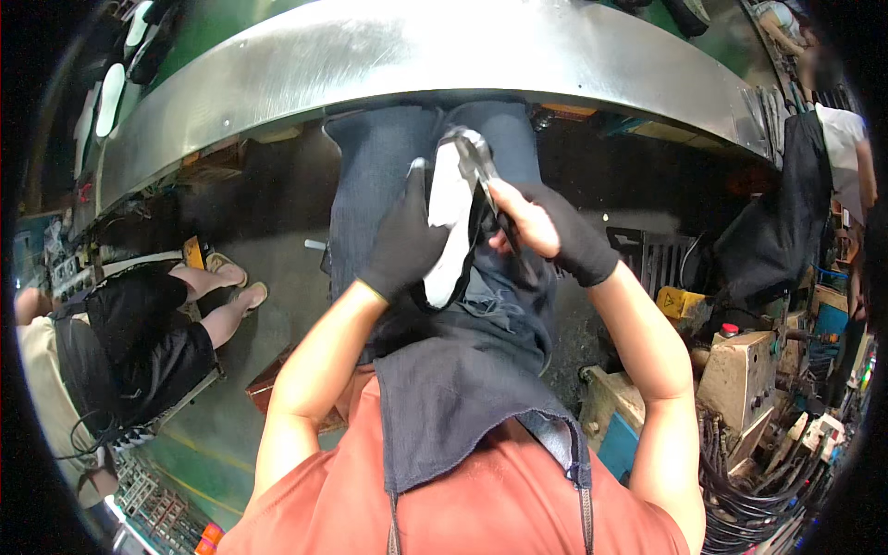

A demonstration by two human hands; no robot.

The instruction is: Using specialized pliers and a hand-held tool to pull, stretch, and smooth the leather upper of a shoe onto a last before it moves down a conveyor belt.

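Above my lap I have a dark shoe with a white underside [450, 217], tilted with its toe end pointing away from me. My left hand [405, 239], in a black glove, is wrapped round its left side. In my right hand [555, 231], in a black glove with bare fingertips, are dark metal pincers [478, 162]. Their jaws lie against the toe end of the shoe. Blur at the toe keeps me from telling whether the jaws grip its edge. A dark apron [472, 407] covers my front and lap.
A shiny metal bench edge [416, 60] curves across beyond my knees. White-soled shoes [111, 97] stand at the far left. Another person [120, 351] sits on the left. On the right are a machine box with a red button [737, 370], several dark cables [749, 490] and black cloth [768, 231].
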